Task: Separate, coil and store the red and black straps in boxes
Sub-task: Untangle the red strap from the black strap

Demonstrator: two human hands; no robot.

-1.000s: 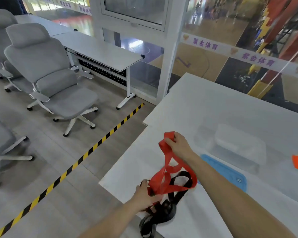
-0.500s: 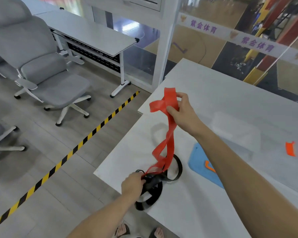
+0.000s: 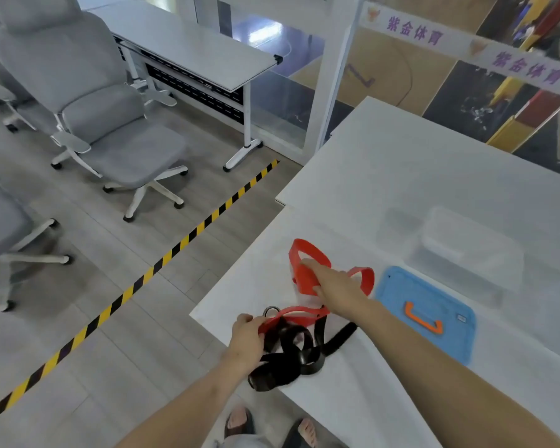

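Note:
A red strap (image 3: 304,273) lies looped on the white table (image 3: 401,176), and my right hand (image 3: 333,286) presses down on its far loops with fingers around the band. Its near end runs back to my left hand (image 3: 246,337), which grips it by a metal ring at the table's front corner. A black strap (image 3: 291,354) lies tangled in a heap just right of my left hand, partly under the red one. A clear plastic box (image 3: 466,250) stands farther right on the table, and its blue lid (image 3: 427,312) with an orange handle lies flat beside my right forearm.
The table's left edge drops to a grey floor with a yellow-black tape line (image 3: 162,263). Grey office chairs (image 3: 88,101) and a long desk (image 3: 191,46) stand to the left. A glass partition runs behind the table. An orange piece shows at the far right edge.
My right hand, which held the red strap raised above the table, has come down and laid its loops on the surface. The left hand stays on the near end by the black tangle.

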